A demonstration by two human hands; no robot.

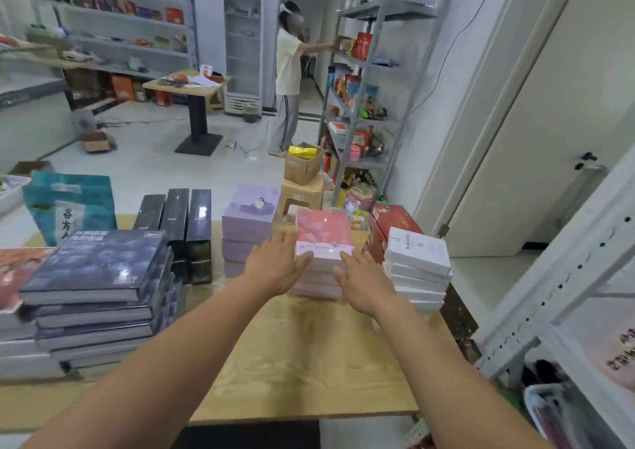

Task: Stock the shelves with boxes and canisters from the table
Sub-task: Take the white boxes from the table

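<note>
Both hands reach forward with fingers spread, holding nothing: the left hand (275,264) and right hand (366,285) flank the pink box (323,233) topping its stack between them, perhaps brushing its near corners. Best to clamp opposite edges evenly and lift straight up, clear of the white boxes (417,259) just right.

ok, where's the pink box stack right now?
Head view: the pink box stack sits centre-right on the table, between the lilac stack and the white stack; left hand and right hand reach at its near side.
</note>
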